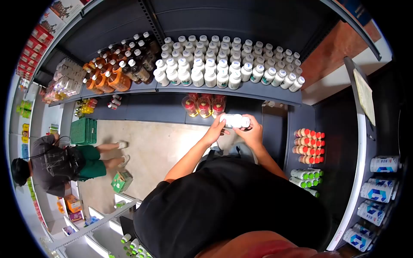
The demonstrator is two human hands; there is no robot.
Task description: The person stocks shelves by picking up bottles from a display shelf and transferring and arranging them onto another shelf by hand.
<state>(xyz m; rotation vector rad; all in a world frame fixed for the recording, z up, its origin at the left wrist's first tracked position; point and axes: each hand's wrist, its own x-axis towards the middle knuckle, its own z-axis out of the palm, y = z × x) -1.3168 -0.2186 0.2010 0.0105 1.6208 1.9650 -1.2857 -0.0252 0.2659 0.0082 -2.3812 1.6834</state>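
Observation:
Held sideways in front of my body is a white bottle, its white cap toward the right. My left hand grips its left end, thumb over the top. Around the cap end the fingers of my right hand are closed. The label is too bright to read. Just beyond my hands, rows of similar white bottles stand upright on a dark shelf. Under that shelf, red-and-gold containers sit close to my left hand.
Orange jugs and dark bottles share the shelf's left side. Red-capped bottles and green-capped bottles stand right. A person bends at the left shelves, near green crates and a green box.

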